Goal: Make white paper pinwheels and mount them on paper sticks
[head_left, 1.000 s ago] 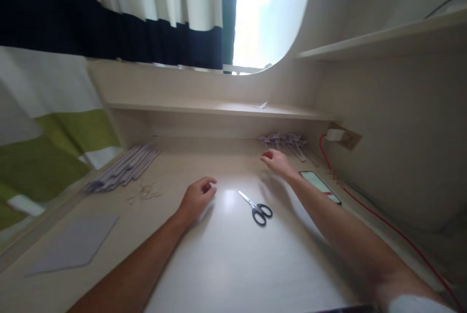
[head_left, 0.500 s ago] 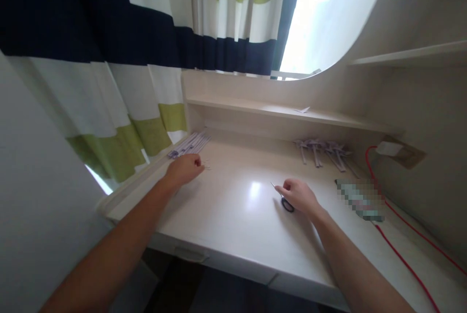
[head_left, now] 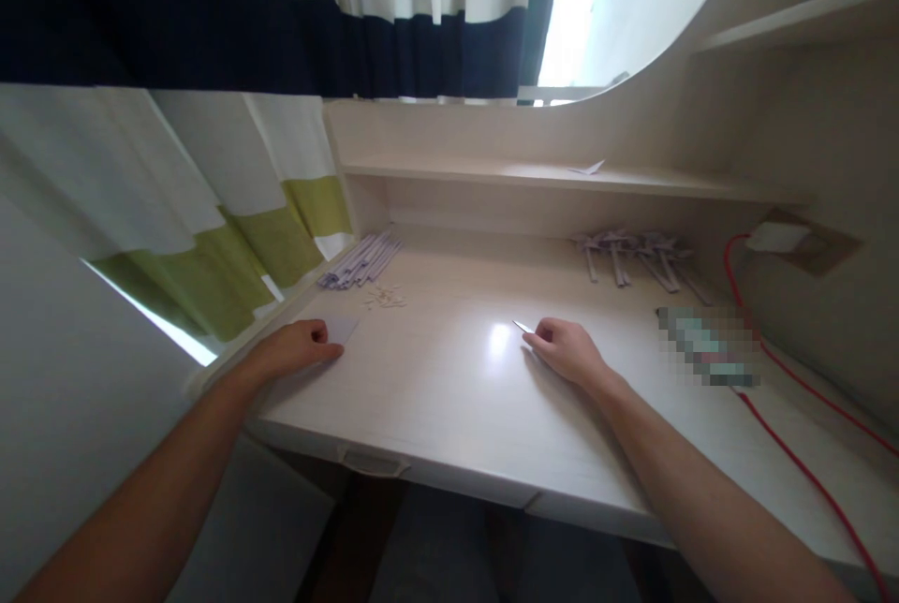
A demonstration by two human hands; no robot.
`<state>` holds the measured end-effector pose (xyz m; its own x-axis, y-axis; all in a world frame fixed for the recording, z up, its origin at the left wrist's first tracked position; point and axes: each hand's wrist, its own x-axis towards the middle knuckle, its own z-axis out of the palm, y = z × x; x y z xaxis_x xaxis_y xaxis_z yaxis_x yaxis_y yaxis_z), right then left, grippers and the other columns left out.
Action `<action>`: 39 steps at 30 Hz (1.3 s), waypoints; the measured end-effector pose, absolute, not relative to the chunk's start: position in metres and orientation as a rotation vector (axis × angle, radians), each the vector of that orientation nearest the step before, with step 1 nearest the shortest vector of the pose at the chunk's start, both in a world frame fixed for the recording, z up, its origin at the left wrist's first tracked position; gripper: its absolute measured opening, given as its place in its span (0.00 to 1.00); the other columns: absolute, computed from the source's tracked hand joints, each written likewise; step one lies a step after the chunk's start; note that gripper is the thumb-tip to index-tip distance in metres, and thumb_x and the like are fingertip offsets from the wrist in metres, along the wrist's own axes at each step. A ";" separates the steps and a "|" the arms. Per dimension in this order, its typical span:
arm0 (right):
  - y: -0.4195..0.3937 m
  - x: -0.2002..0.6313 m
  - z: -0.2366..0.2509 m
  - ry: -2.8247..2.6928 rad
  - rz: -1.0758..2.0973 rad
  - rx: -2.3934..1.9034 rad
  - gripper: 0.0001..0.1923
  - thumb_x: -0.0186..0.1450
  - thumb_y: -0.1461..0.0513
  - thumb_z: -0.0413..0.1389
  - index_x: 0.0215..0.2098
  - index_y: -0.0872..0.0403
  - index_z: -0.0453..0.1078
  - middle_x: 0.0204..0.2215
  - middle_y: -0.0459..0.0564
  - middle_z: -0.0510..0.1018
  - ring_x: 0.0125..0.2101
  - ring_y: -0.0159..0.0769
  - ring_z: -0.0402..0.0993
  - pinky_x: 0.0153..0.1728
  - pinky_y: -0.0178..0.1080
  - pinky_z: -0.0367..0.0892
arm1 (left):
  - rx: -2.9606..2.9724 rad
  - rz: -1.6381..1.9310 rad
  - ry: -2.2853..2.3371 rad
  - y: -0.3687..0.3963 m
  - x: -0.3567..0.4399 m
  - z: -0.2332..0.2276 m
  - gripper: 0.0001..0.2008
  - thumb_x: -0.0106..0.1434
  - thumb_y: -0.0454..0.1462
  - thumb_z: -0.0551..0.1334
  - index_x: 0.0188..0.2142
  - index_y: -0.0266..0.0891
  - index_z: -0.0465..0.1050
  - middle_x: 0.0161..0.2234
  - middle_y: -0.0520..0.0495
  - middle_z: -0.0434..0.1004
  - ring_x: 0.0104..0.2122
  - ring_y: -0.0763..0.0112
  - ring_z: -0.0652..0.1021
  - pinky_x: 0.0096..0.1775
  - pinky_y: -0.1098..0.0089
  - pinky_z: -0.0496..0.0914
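Note:
My left hand [head_left: 299, 345] is low over the left side of the desk, thumb and fingers drawn together at a pale sheet of paper [head_left: 343, 330]. Part of the sheet is hidden by the hand. Just beyond it lies a small scatter of short thin sticks [head_left: 385, 297]. Scissors [head_left: 522, 327] are in my right hand [head_left: 567, 350], their blades pointing up and left; the handles are hidden in the fingers. The right hand is over the middle right of the desk.
Rolled paper sticks [head_left: 361, 261] lie in a bundle at the back left. Paper pinwheels [head_left: 628, 252] on stems are at the back right. A folded paper piece [head_left: 588, 169] sits on the shelf [head_left: 456, 169]. A blurred flat object [head_left: 706, 347] and red cable [head_left: 793, 472] lie right.
My left hand has moved left and nearer, away from the small sticks to the paper. The right hand keeps the scissors, whose handle loop no longer shows. The view has tilted down.

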<state>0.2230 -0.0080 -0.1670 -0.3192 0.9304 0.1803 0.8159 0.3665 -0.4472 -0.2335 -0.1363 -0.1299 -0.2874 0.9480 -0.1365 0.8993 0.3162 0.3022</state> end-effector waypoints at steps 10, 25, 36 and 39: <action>-0.010 0.222 -0.165 -2.236 0.374 -1.506 0.15 0.68 0.53 0.57 0.32 0.53 0.79 0.31 0.54 0.84 0.31 0.40 0.76 0.30 0.37 0.56 | 1.687 0.210 2.318 -0.135 -0.223 -0.131 0.17 0.54 0.52 0.58 0.29 0.41 0.72 0.33 0.42 0.80 0.33 0.54 0.78 0.35 0.63 0.66; -0.009 0.223 -0.166 -2.236 0.372 -1.504 0.14 0.67 0.54 0.57 0.33 0.53 0.80 0.32 0.55 0.84 0.31 0.40 0.75 0.30 0.37 0.56 | 1.762 0.347 2.136 -0.134 -0.235 -0.122 0.19 0.51 0.51 0.59 0.30 0.39 0.78 0.32 0.42 0.83 0.34 0.55 0.80 0.40 0.62 0.71; -0.009 0.222 -0.166 -2.204 0.402 -1.509 0.12 0.66 0.56 0.58 0.33 0.54 0.80 0.33 0.54 0.85 0.32 0.40 0.75 0.30 0.37 0.56 | 1.815 0.250 2.233 -0.132 -0.217 -0.118 0.15 0.50 0.44 0.57 0.28 0.39 0.78 0.34 0.41 0.85 0.34 0.54 0.82 0.39 0.62 0.72; -0.009 0.222 -0.166 -2.169 0.437 -1.497 0.10 0.66 0.57 0.60 0.31 0.54 0.80 0.32 0.54 0.85 0.32 0.40 0.76 0.30 0.36 0.56 | 1.861 0.235 2.344 -0.131 -0.220 -0.097 0.10 0.51 0.43 0.59 0.25 0.40 0.76 0.30 0.40 0.82 0.32 0.53 0.80 0.36 0.60 0.72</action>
<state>0.2225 -0.0092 -0.1658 -0.2974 0.9347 0.1947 0.7863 0.3555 -0.5053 -0.2200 -0.1309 -0.0971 -0.2256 0.9741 -0.0122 0.9523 0.2232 0.2082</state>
